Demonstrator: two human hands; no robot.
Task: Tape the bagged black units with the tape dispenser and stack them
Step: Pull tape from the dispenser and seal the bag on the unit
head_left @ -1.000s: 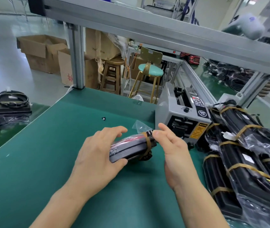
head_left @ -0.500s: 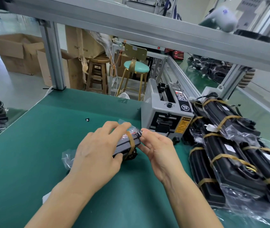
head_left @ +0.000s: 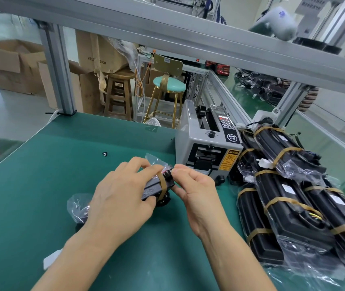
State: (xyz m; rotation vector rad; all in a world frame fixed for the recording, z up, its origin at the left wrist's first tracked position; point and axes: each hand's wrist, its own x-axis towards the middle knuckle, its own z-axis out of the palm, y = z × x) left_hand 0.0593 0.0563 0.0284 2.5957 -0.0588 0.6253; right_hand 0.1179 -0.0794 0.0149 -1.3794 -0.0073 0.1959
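Left hand: the left hand [head_left: 121, 198] lies over the bagged black unit [head_left: 156, 189], fingers curled across its top and thumb underneath, gripping it just above the green mat [head_left: 30, 185].
Right hand: the right hand [head_left: 196, 191] meets the unit's far end, thumb and forefinger pinching at the end face beside the brown tape band [head_left: 163, 184].
Unit: held between both hands, tilted, its clear bag [head_left: 78, 207] trailing out behind the left hand onto the mat.
Loose bits: a white scrap [head_left: 50, 261] lies near the left forearm; a small black piece [head_left: 104, 154] sits beyond the grip, to its left.
Dispenser: the grey tape dispenser [head_left: 208, 147] stands just past the right hand, apart from it.
Stack: the taped units [head_left: 289, 198] lie piled to the right of the grip, beside the dispenser.
Beyond: a wooden stool [head_left: 118, 92] and a teal-seated stool [head_left: 168, 89] stand past the table edge.
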